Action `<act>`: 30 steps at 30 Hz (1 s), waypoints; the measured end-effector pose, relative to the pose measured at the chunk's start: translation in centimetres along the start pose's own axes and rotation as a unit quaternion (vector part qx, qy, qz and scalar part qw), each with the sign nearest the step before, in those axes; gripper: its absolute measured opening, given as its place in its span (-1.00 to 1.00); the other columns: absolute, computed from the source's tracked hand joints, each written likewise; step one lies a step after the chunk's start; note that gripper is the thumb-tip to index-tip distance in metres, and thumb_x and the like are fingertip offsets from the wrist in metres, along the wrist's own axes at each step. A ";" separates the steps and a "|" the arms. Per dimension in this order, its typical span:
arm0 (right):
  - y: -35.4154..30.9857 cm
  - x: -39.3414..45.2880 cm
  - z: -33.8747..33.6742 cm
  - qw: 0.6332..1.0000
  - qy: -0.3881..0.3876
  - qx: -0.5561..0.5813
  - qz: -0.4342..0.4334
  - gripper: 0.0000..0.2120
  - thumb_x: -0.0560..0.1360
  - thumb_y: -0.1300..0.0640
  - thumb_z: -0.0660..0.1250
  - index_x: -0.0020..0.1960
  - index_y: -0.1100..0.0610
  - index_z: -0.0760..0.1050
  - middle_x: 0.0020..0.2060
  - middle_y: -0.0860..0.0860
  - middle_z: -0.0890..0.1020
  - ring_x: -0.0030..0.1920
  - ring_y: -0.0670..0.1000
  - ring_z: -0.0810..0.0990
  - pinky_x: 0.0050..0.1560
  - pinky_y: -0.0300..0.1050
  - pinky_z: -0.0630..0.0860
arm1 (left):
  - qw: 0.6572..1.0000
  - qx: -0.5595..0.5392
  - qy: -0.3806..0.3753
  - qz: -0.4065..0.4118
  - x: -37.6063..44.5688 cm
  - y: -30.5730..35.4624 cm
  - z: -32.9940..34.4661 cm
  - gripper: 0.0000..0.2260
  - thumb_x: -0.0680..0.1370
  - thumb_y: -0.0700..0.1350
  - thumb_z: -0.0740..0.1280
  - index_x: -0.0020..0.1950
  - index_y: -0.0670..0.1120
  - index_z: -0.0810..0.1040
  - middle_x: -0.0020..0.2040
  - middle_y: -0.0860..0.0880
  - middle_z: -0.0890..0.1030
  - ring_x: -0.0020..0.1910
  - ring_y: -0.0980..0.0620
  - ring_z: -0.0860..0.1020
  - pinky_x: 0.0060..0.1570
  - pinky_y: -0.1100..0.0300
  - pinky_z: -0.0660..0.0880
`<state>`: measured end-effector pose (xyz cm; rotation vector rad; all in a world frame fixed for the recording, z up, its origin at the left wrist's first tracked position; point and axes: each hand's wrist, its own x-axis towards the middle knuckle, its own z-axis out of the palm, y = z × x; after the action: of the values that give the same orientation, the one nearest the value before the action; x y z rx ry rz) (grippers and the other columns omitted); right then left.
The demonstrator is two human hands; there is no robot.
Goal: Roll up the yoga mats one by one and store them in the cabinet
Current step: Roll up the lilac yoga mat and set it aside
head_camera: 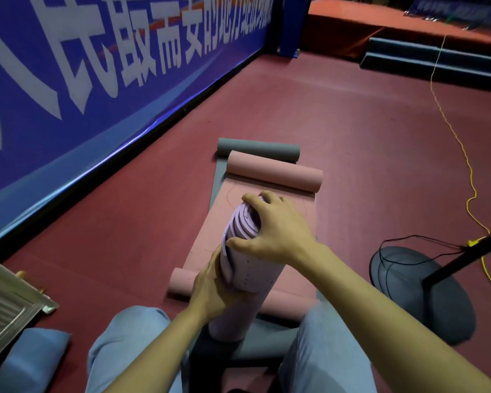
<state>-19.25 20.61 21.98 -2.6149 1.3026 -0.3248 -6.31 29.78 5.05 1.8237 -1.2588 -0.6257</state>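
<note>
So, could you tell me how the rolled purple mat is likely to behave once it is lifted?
The purple mat looks like soft foam, so probably light. Its layers are stepped at the end under the right hand, so it may loosen or telescope. The left hand grips its side; laid down, it would likely roll.

3 yoga mats: purple point(250, 268), pink point(267, 199), grey point(258, 148) at 12. 2 hands: left point(210, 290), right point(278, 228). 1 fan base point(425, 296) at 3.

Both forearms reach forward between the bent knees. The right hand point(278, 231) spreads curled fingers over something; the left hand point(210, 287) apparently clasps lower down.
</note>
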 end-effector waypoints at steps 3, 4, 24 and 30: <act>-0.1 -0.1 -1.4 0.999 0.017 0.015 -0.029 -0.16 0.22 -0.42 0.36 0.44 -0.15 0.35 0.27 -0.08 0.47 0.27 0.10 0.40 0.22 0.09 0.49 | 0.999 -0.002 0.035 0.020 -0.3 0.6 -0.3 0.12 0.08 0.26 0.64 0.56 0.14 0.23 0.37 0.07 0.57 0.26 -0.03 0.59 0.11 0.02 0.58; -0.4 -0.1 -1.5 0.999 0.023 0.013 -0.036 -0.15 0.24 -0.41 0.37 0.46 -0.15 0.34 0.31 -0.08 0.45 0.29 0.10 0.38 0.23 0.09 0.48 | 0.998 -0.008 0.049 0.024 -0.4 0.5 -0.3 0.12 0.08 0.27 0.62 0.56 0.12 0.23 0.37 0.05 0.57 0.27 -0.04 0.58 0.12 0.02 0.58; -0.5 -1.7 2.9 0.998 -0.061 -0.034 -0.002 -0.06 0.20 -0.34 0.40 0.51 -0.17 0.17 0.32 -0.01 0.34 0.31 0.15 0.31 0.19 0.15 0.38 | 0.998 -0.037 -0.050 0.010 -0.5 -0.3 -1.5 0.01 0.07 0.08 0.68 0.50 0.06 0.42 0.28 0.14 0.63 0.23 0.10 0.60 0.01 0.34 0.51; -0.3 -1.6 3.6 0.991 -0.046 -0.083 -0.090 0.01 0.17 -0.40 0.36 0.55 -0.15 0.16 0.39 0.03 0.33 0.31 0.19 0.33 0.20 0.19 0.42 | 1.000 0.003 -0.008 -0.003 -1.0 -0.4 -2.3 -0.11 0.19 0.22 0.56 0.50 0.17 0.36 0.27 0.11 0.65 0.18 0.03 0.66 0.06 0.01 0.61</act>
<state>-18.96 22.30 18.48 -2.8559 1.1119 -0.1261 -4.67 31.59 5.92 1.8310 -1.2678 -0.6419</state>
